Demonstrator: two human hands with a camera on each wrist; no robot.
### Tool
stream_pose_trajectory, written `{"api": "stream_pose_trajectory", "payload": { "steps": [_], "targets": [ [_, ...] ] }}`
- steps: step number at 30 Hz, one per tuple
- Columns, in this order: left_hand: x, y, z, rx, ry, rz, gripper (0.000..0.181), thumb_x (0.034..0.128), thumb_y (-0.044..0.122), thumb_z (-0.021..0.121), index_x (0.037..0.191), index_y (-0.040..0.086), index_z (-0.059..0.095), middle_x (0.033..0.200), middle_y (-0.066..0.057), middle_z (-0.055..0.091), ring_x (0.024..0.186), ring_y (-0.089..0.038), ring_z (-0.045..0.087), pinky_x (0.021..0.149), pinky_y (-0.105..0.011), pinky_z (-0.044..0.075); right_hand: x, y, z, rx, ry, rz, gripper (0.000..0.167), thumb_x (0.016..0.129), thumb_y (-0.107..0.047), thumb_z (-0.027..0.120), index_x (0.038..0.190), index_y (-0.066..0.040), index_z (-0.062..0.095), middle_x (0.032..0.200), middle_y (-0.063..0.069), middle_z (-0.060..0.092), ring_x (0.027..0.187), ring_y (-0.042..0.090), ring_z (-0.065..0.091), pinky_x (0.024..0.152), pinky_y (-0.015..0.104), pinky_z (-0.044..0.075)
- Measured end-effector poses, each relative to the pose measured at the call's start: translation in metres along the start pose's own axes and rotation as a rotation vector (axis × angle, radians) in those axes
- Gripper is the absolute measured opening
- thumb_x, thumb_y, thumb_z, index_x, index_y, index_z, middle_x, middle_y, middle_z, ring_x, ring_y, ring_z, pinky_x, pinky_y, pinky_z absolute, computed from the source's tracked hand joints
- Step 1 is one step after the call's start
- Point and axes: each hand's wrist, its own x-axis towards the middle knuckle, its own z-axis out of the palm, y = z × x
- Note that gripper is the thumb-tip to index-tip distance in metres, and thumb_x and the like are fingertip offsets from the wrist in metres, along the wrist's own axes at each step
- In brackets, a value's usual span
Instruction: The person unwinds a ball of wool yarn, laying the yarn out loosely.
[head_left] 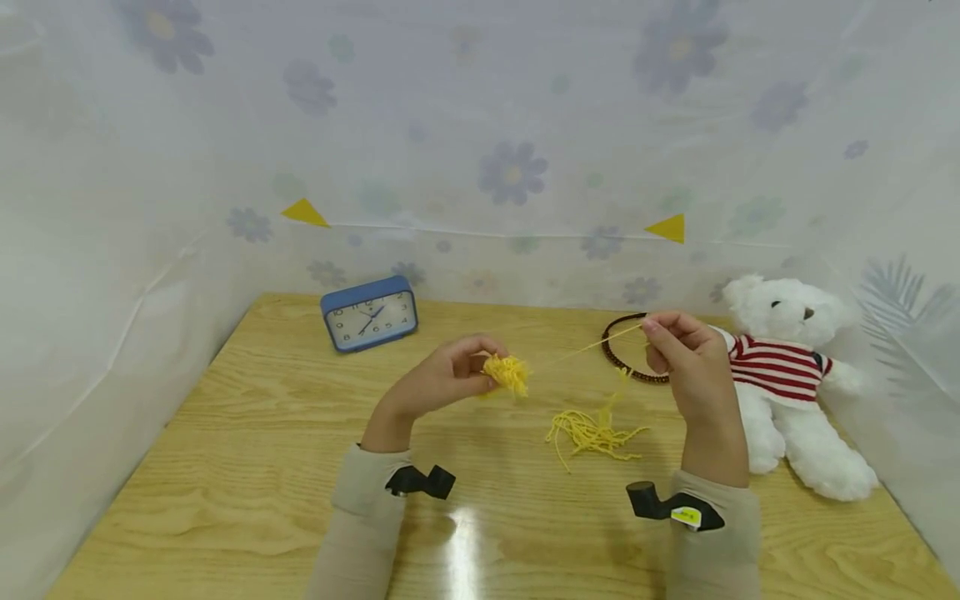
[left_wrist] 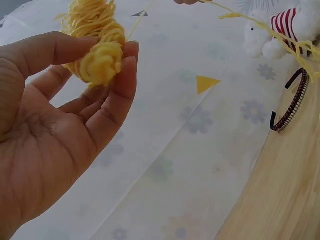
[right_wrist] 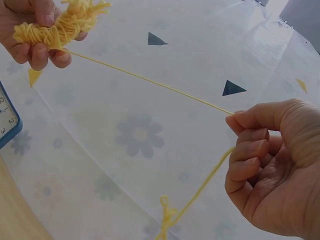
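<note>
My left hand (head_left: 441, 379) holds a bundle of looped yellow yarn (head_left: 507, 375) between thumb and fingers, above the table. In the left wrist view the yarn bundle (left_wrist: 100, 40) shows dense loops and a rounded end. My right hand (head_left: 693, 358) pinches a single yarn strand (right_wrist: 150, 81) between thumb and forefinger. That strand runs straight from the bundle to the right hand. Below the right hand the yarn hangs down with a small tangle (right_wrist: 166, 215) in it. Loose yellow yarn (head_left: 592, 433) lies in a heap on the table between the hands.
A blue alarm clock (head_left: 370, 315) stands at the back left of the wooden table (head_left: 247, 467). Behind the right hand lies a dark beaded headband (head_left: 611, 350). On the right sits a white teddy bear (head_left: 783, 367) in a striped sweater. Flowered sheeting (head_left: 420, 125) surrounds the table.
</note>
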Motion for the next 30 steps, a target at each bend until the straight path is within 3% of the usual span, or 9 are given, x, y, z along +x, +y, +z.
{"api": "stream_pose_trajectory", "payload": {
  "steps": [2, 4, 9, 14, 18, 21, 27, 30],
  "targets": [
    [0.001, 0.0, 0.001, 0.003, -0.063, 0.003, 0.028, 0.093, -0.009, 0.049, 0.119, -0.006, 0.037, 0.108, -0.012, 0.05, 0.089, -0.018, 0.055, 0.071, -0.024, 0.049, 0.0, -0.001, 0.0, 0.001, 0.005, -0.003, 0.013, 0.095, 0.001, 0.051, 0.089, 0.002, 0.063, 0.06, 0.002, 0.045, 0.05, 0.02, 0.028, 0.052, 0.035, 0.02],
    [0.003, -0.001, 0.003, 0.006, -0.056, 0.012, 0.037, 0.0932, -0.008, 0.05, 0.126, -0.004, 0.032, 0.108, -0.011, 0.048, 0.086, -0.018, 0.054, 0.07, -0.025, 0.049, 0.0, -0.001, -0.001, 0.005, 0.008, -0.004, 0.013, 0.095, 0.002, 0.051, 0.089, 0.003, 0.063, 0.059, 0.001, 0.045, 0.05, 0.02, 0.027, 0.052, 0.035, 0.02],
    [0.001, 0.0, 0.0, 0.037, 0.105, 0.027, 0.052, 0.0934, -0.003, 0.054, 0.14, -0.001, 0.031, 0.109, -0.012, 0.046, 0.086, -0.019, 0.056, 0.075, -0.032, 0.054, -0.001, -0.003, -0.004, 0.018, 0.049, -0.019, 0.016, 0.095, 0.002, 0.051, 0.088, 0.0, 0.065, 0.058, 0.001, 0.045, 0.05, 0.017, 0.028, 0.051, 0.033, 0.02],
    [-0.003, 0.002, -0.005, 0.01, 0.248, 0.034, 0.028, 0.0927, 0.002, 0.058, 0.118, -0.005, 0.048, 0.117, -0.022, 0.044, 0.09, -0.025, 0.06, 0.081, -0.043, 0.054, -0.002, -0.008, -0.01, 0.084, 0.162, -0.015, 0.015, 0.094, 0.002, 0.053, 0.086, 0.0, 0.065, 0.061, 0.002, 0.047, 0.051, 0.015, 0.029, 0.051, 0.031, 0.022],
    [-0.005, 0.003, -0.008, -0.003, 0.348, 0.032, 0.019, 0.0915, 0.001, 0.06, 0.107, -0.001, 0.049, 0.122, -0.025, 0.044, 0.091, -0.026, 0.06, 0.078, -0.039, 0.056, -0.003, -0.012, -0.014, 0.173, 0.259, -0.022, 0.011, 0.092, 0.003, 0.057, 0.084, 0.005, 0.064, 0.067, 0.006, 0.052, 0.051, 0.015, 0.031, 0.048, 0.028, 0.027],
    [-0.006, 0.003, -0.011, 0.017, 0.407, 0.029, 0.021, 0.0913, 0.0, 0.06, 0.109, -0.004, 0.05, 0.119, -0.021, 0.047, 0.09, -0.025, 0.061, 0.078, -0.036, 0.056, -0.003, -0.014, -0.016, 0.242, 0.292, -0.055, 0.011, 0.091, 0.005, 0.056, 0.084, 0.009, 0.063, 0.07, 0.009, 0.054, 0.051, 0.016, 0.03, 0.048, 0.028, 0.025],
    [-0.011, 0.005, -0.015, 0.124, 0.366, -0.002, 0.026, 0.0915, 0.005, 0.062, 0.116, -0.004, 0.059, 0.119, -0.017, 0.053, 0.085, -0.025, 0.063, 0.078, -0.038, 0.056, -0.002, -0.017, -0.018, 0.396, 0.368, -0.113, 0.01, 0.089, 0.011, 0.056, 0.081, 0.013, 0.061, 0.059, 0.009, 0.045, 0.049, 0.016, 0.028, 0.045, 0.025, 0.022],
    [-0.013, 0.005, -0.017, 0.099, 0.418, -0.004, 0.026, 0.0915, 0.008, 0.063, 0.115, -0.003, 0.06, 0.116, -0.017, 0.054, 0.086, -0.024, 0.064, 0.08, -0.038, 0.055, -0.001, -0.018, -0.021, 0.426, 0.423, -0.115, 0.009, 0.088, 0.012, 0.057, 0.08, 0.014, 0.061, 0.055, 0.009, 0.042, 0.047, 0.015, 0.029, 0.042, 0.022, 0.023]
  ]
}}
